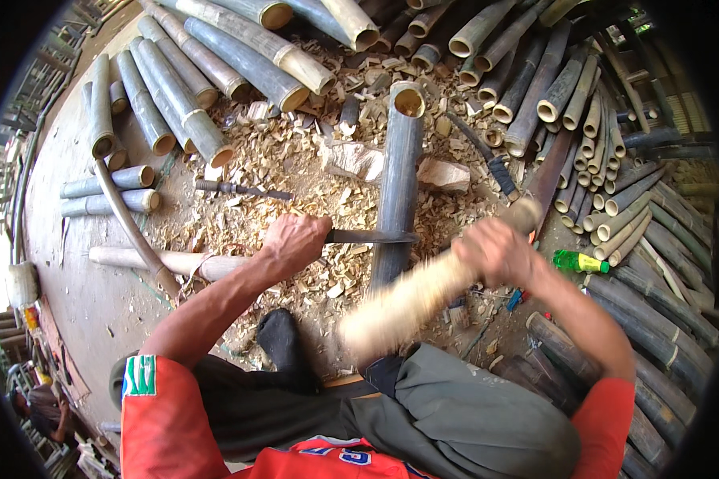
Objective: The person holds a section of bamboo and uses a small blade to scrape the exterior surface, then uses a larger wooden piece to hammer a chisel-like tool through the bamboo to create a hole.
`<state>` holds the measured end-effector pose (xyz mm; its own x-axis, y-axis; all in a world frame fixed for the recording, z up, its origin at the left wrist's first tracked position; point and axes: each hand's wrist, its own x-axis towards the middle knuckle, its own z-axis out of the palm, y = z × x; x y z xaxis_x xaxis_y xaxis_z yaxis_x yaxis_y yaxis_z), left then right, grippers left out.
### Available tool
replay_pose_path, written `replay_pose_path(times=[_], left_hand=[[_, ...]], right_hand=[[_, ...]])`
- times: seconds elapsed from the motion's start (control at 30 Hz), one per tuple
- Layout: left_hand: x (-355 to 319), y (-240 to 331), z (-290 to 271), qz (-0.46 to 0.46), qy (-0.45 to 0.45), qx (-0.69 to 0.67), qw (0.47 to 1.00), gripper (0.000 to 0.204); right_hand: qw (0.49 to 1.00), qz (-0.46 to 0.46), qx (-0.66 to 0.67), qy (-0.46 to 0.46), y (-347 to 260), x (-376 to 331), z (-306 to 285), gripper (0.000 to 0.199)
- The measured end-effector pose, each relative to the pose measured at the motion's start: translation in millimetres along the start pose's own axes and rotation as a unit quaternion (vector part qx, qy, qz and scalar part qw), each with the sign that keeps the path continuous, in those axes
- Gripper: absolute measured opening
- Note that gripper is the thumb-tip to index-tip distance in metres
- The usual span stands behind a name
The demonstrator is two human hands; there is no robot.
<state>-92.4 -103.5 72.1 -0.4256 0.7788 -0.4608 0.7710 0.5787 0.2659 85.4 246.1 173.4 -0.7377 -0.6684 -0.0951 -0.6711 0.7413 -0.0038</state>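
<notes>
A thick grey bamboo tube (pixel 398 176) lies lengthwise in front of me, its far end raised on a pale wooden block (pixel 353 160). My left hand (pixel 295 239) is closed around the handle of a dark metal blade (pixel 367 236), whose handle is mostly hidden in the fist. The blade reaches rightward across the tube's near part. In my right hand (pixel 494 251) is a pale wooden mallet (pixel 411 303), blurred by motion. Its thick end hangs over the tube's near end, close to my knees, and hides part of it.
Wood chips (pixel 272 160) cover the ground around the tube. A narrow tool (pixel 244 190) lies left, a curved knife with wrapped handle (pixel 499 172) right. Bamboo tubes (pixel 248 60) are stacked all round. A green bottle (pixel 577 261) lies right; a wooden pole (pixel 168 262) lies left.
</notes>
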Motion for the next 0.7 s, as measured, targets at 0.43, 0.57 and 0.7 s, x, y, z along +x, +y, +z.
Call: replay_pose_path(times=[0.43,0.57,0.7], left_hand=[[4,-9,9,-0.028,0.053,0.017,0.998,0.012],[4,-4,9,-0.008,0.045,0.018,0.999,0.009],[9,-9,10,-0.029,0.052,0.019,0.998,0.01]], right_hand=[[0.988,0.107,0.013,-0.115,-14,24,-10,0.068],[0.984,-0.138,-0.015,0.116,-27,15,9,0.051],[0.985,0.106,-0.012,-0.135,-14,29,-14,0.053]])
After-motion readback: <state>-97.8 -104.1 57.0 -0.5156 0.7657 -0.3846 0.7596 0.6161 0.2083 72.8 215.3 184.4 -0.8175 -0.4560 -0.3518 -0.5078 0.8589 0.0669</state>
